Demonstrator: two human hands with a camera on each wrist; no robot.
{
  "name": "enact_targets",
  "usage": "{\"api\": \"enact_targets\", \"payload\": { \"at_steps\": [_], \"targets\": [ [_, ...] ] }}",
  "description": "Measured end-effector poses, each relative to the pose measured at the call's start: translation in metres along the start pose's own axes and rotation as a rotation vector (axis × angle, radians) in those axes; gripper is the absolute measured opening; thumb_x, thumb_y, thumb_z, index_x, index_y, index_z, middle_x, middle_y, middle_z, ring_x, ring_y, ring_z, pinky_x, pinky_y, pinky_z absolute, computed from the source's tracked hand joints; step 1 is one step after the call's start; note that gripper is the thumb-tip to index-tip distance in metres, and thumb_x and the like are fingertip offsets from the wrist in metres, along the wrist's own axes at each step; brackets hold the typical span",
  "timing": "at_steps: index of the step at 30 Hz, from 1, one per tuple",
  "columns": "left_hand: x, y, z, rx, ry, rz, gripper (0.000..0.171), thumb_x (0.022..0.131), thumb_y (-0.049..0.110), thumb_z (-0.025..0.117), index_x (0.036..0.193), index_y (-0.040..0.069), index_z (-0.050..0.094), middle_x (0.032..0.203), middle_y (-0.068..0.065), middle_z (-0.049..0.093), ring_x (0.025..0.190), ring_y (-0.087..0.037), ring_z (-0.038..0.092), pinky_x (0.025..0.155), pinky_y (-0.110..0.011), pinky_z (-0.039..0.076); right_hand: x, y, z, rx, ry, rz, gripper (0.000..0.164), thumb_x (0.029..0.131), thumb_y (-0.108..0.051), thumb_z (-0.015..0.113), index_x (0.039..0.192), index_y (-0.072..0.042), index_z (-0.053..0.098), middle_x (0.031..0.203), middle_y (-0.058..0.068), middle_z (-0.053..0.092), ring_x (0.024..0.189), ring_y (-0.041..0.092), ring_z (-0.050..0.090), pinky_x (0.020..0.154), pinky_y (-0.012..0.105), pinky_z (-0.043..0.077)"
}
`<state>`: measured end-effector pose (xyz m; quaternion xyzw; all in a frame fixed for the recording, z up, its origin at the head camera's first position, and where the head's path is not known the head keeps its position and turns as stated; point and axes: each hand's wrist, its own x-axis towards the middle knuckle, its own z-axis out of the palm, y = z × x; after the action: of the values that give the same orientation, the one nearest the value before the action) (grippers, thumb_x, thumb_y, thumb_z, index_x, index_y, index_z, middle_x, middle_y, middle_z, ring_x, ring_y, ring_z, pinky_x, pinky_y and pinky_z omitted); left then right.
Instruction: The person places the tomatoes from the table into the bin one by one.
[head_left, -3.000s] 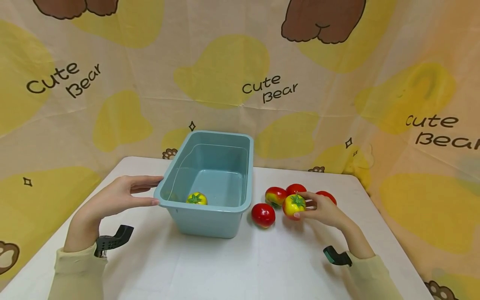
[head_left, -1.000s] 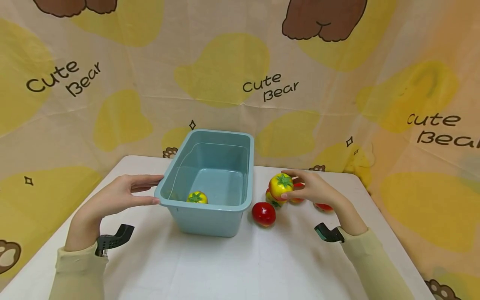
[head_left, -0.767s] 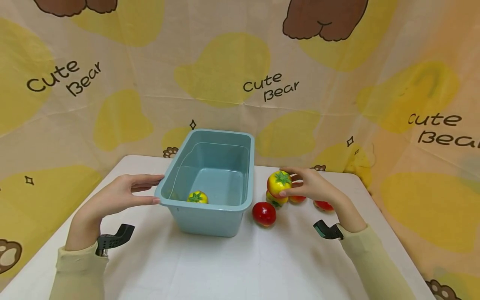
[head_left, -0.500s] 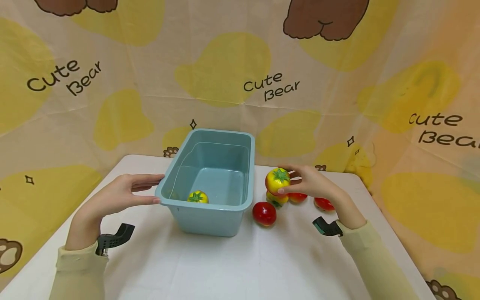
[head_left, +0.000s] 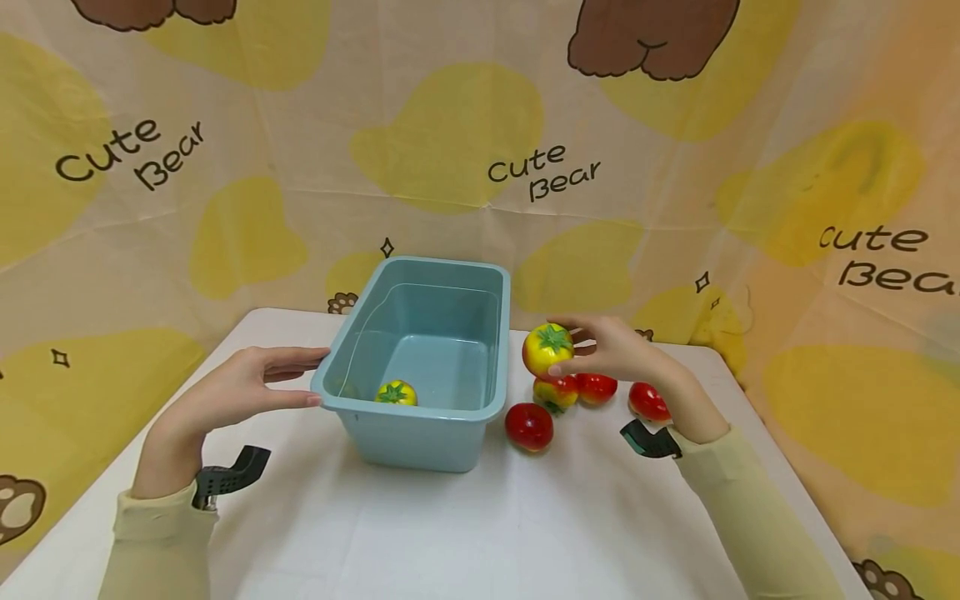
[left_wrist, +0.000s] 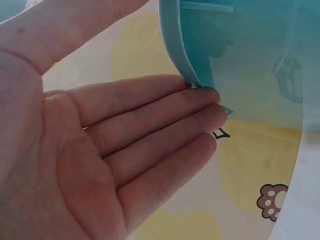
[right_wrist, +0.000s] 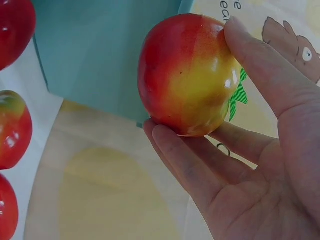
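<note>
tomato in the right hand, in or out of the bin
Out: in the head view, the right hand holds the tomato to the right of the bin, with a gap showing between tomato and bin.

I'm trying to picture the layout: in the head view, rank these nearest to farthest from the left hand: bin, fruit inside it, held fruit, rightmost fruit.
1. Bin: touching the left hand.
2. Fruit inside it: at the bin's near end.
3. Held fruit: in the right hand, right of the bin.
4. Rightmost fruit: on the table, far right.
</note>
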<state>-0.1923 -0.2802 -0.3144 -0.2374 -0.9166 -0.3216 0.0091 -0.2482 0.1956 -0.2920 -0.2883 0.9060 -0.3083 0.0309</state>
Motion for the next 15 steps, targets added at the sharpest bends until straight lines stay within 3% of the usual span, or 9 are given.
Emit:
{"api": "enact_targets", "payload": {
  "at_steps": [9, 15],
  "targets": [
    [0.0, -0.001, 0.001, 0.001, 0.007, 0.004, 0.062, 0.08, 0.04, 0.074, 0.133, 0.015, 0.056, 0.129, -0.002, 0.061, 0.117, -0.01, 0.058, 0.093, -0.005, 0.041, 0.012, -0.013, -0.006, -0.009, -0.024, -0.019, 0.071, 0.075, -0.034, 0.081, 0.135, -0.009, 0.051, 0.128, 0.009, 0.059, 0.111, 0.03, 0.061, 0.084, 0.035, 0.057],
    [0.0, 0.0, 0.001, -0.001, 0.006, 0.0, 0.063, 0.08, 0.04, 0.075, 0.134, 0.014, 0.055, 0.129, -0.002, 0.061, 0.117, -0.011, 0.058, 0.093, -0.005, 0.041, 0.019, -0.02, -0.008, -0.003, -0.042, -0.043, 0.069, 0.076, -0.031, 0.08, 0.134, -0.008, 0.052, 0.127, 0.009, 0.06, 0.111, 0.031, 0.061, 0.085, 0.035, 0.057]
  ]
}}
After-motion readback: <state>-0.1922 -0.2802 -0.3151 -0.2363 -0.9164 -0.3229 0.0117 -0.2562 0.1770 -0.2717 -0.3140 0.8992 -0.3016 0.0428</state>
